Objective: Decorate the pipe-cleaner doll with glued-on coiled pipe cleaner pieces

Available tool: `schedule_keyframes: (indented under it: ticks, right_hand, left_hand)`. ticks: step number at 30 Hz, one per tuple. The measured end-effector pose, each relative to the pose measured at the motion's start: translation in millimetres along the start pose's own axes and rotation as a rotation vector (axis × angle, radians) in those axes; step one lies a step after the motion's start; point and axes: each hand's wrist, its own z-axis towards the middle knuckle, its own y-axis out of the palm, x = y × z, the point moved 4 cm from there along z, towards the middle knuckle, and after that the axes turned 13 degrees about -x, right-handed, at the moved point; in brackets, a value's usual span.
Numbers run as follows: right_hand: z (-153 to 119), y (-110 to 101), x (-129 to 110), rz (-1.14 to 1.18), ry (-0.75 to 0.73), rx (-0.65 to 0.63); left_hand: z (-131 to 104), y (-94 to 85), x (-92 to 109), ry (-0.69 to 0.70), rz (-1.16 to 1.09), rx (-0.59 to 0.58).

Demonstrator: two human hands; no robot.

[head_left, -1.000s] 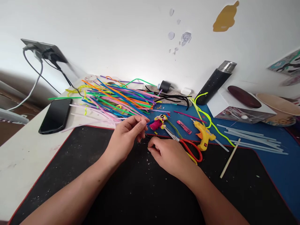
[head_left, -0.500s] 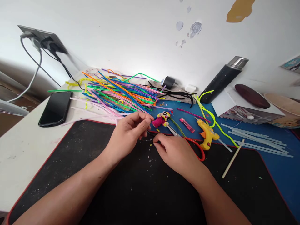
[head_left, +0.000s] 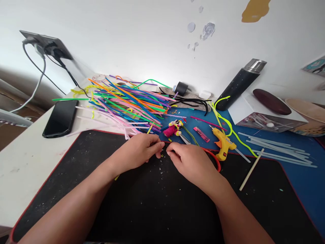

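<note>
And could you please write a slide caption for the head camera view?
Left hand and right hand close together above a black mat, near red-handled scissors and a yellow glue gun.

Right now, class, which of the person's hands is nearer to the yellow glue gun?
The right hand, just left of the glue gun; the left hand is farther left, beyond it.

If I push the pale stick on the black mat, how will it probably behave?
The pale stick is probably stiff, because it lies straight without any visible bend. It looks thin, so it should feel light. It may roll on the black mat if it is round, but I cannot tell its cross-section.
</note>
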Motion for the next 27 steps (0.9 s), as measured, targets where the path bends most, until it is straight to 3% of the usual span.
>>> schedule_keyframes:
  ticks: [8,21,27]
  right_hand:
    - [2.1,5.5,-3.1,-0.019,-0.036,-0.067]
    - [2.4,6.2,-3.8,-0.03,-0.02,-0.073]
    - [2.6,5.6,-4.4,-0.049,-0.007,-0.079]
  left_hand:
    - [1.3,2.4,1.4,-0.008,0.039,0.028]
    - [1.2,1.2,-2.6,0.003,0.029,0.054]
    - [4.5,10.1,-5.9,-0.016,0.188,0.029]
